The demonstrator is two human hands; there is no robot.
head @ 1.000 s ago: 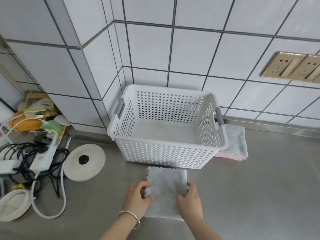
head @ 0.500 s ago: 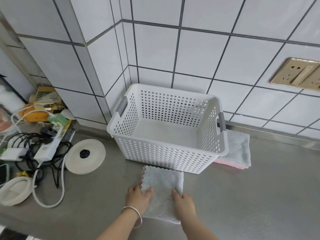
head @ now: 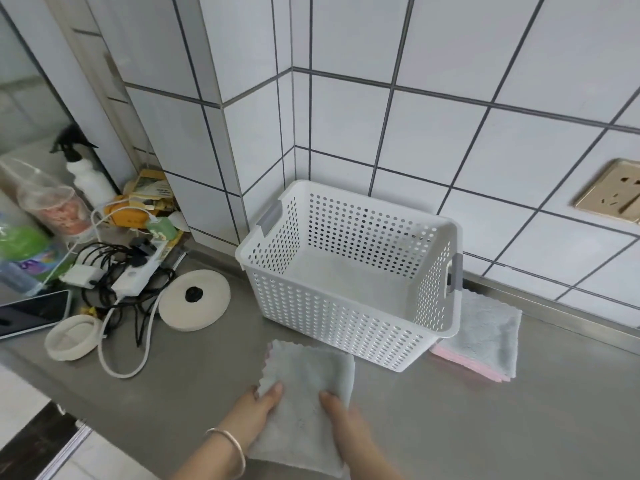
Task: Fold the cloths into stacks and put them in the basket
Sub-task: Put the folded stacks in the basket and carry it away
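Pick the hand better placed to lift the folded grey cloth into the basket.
Right, by a small margin. Both the left hand and right hand rest on the grey cloth, but the basket stands ahead and rightward.

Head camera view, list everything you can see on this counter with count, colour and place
Basket: one, white, perforated, empty, in the wall corner.
Folded cloth: one, pale grey, in front of the basket, under both hands.
Cloth stack: one, grey over pink, right of the basket.
Round lid: one, cream with black knob, left of the basket.
Power strip: one, white, among black and white cables, far left.
Spray bottle: one, white with black trigger, back left.
Wall socket: gold, right wall.
Left hand: flat on the cloth, bangle on wrist.
Right hand: flat on the cloth.
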